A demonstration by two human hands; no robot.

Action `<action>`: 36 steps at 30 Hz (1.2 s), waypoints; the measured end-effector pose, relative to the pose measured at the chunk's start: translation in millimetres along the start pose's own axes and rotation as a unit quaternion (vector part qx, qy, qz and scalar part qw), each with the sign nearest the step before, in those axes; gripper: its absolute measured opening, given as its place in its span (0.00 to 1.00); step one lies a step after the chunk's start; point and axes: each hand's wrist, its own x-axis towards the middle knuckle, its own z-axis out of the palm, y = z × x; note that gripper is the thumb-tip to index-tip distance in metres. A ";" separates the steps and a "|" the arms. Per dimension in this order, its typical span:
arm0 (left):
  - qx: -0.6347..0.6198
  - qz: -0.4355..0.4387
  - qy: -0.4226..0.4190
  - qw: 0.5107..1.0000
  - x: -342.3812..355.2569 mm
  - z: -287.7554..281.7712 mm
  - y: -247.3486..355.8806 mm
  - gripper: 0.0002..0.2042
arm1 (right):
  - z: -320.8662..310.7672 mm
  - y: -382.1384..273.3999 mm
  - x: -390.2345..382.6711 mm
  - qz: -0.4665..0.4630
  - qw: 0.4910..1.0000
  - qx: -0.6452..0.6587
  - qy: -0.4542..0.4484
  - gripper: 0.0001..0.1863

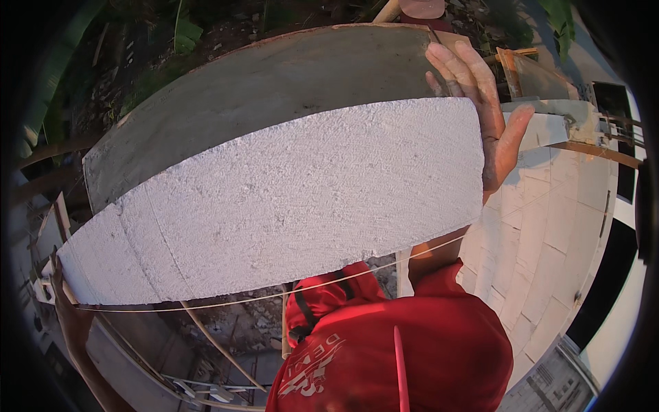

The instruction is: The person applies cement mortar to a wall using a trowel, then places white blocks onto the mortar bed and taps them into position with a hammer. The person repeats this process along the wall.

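Observation:
A large white aerated concrete block spans the middle of the view, its rough broad face toward me. My right hand presses against the block's right end, thumb up and fingers stretched out beyond its far corner. At the opposite end, my left hand holds the block's edge; most of those fingers are hidden. Just past the block lies a smooth grey mortar-coated slab. Whether the block touches that slab cannot be made out.
A thin taut string crosses below the block's near edge. To the right stands a wall of pale blocks. Poles and rubble lie far below on the left. Leaves and loose boards are at the far side.

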 end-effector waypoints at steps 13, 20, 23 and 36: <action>0.041 -0.058 0.032 0.997 -0.5 -3.7 36.8 0.50 | 11.3 -2.0 4.7 0.081 0.983 0.141 -0.081 0.53; 0.041 -0.057 0.039 0.997 4.7 -5.3 43.5 0.52 | 2.2 -2.0 -5.3 0.107 0.993 0.052 -0.002 0.53; 0.046 -0.071 0.045 0.995 3.4 -1.6 41.9 0.54 | 1.1 -4.9 0.6 0.118 0.993 0.013 0.012 0.54; 0.071 -0.046 0.037 0.996 5.0 0.7 35.1 0.51 | 16.6 -6.0 7.1 0.080 0.978 0.160 -0.112 0.51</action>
